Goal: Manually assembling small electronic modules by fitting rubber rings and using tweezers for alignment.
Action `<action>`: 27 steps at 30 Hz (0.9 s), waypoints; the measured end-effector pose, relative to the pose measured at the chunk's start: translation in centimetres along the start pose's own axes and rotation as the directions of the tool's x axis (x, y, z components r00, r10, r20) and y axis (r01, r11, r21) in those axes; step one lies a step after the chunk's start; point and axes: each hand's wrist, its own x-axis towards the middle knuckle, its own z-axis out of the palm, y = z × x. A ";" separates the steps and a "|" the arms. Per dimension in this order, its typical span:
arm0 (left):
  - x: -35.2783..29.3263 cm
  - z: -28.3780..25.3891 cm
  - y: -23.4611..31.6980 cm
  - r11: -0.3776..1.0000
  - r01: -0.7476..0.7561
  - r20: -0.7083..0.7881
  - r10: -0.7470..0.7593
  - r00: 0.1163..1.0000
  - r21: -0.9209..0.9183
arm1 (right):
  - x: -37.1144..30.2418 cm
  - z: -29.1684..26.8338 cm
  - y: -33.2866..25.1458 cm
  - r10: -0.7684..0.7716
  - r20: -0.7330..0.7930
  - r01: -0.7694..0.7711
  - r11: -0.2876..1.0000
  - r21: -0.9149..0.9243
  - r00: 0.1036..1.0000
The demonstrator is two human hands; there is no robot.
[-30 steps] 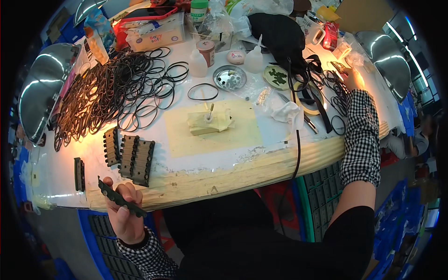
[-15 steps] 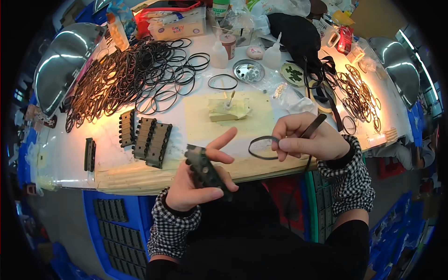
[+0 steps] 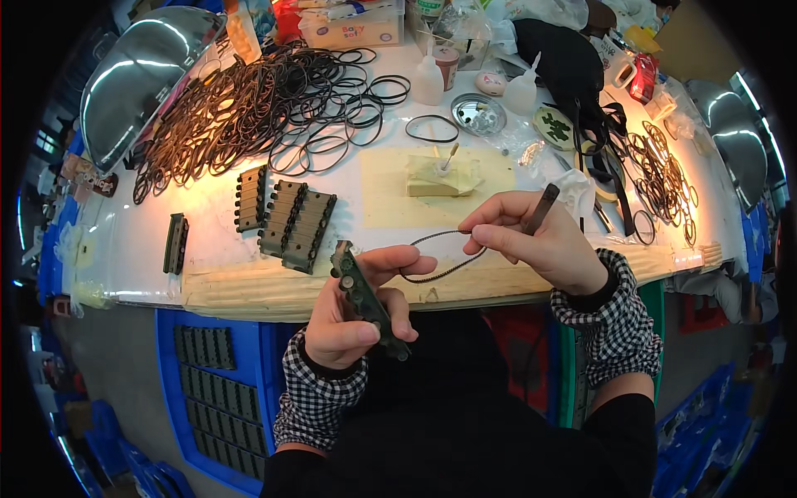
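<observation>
In the head view, the left hand [image 3: 344, 319]'s fingers curl round a green roller strip [image 3: 359, 290] by the near edge of the tabletop [image 3: 217, 242]; the right hand [image 3: 535, 245]'s fingers pinch a thin black band [image 3: 440, 276] narrowly, a dark rod [image 3: 544, 207] tucked behind them. The band is not around the strip, so this piece looks unfinished; several similar strips [image 3: 299, 226] lie on the tabletop, whether banded cannot be told; many loose bands [image 3: 249, 108] lie heaped.

Lettering on the clear plastic box [image 3: 353, 31] and, probably, some on the white mug [image 3: 610, 60]
</observation>
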 end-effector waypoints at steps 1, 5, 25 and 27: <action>0.1 0.0 -0.1 1.000 0.000 0.004 0.000 1.000 -0.016 | 0.0 0.0 0.0 0.006 0.001 -0.006 1.000 0.002 1.000; 0.4 -0.3 -0.3 0.999 -0.005 0.030 0.007 1.000 -0.053 | 0.0 0.1 0.0 0.014 0.015 -0.015 1.000 0.023 1.000; 0.2 -0.7 -1.2 0.982 0.042 0.141 -0.016 0.990 -0.183 | 0.9 1.6 1.0 -0.282 -0.135 0.242 0.936 -0.255 0.950; -0.1 -0.9 -1.0 0.984 0.027 0.144 -0.002 0.990 -0.174 | 0.8 0.8 0.9 -0.252 -0.131 0.202 0.928 -0.312 0.959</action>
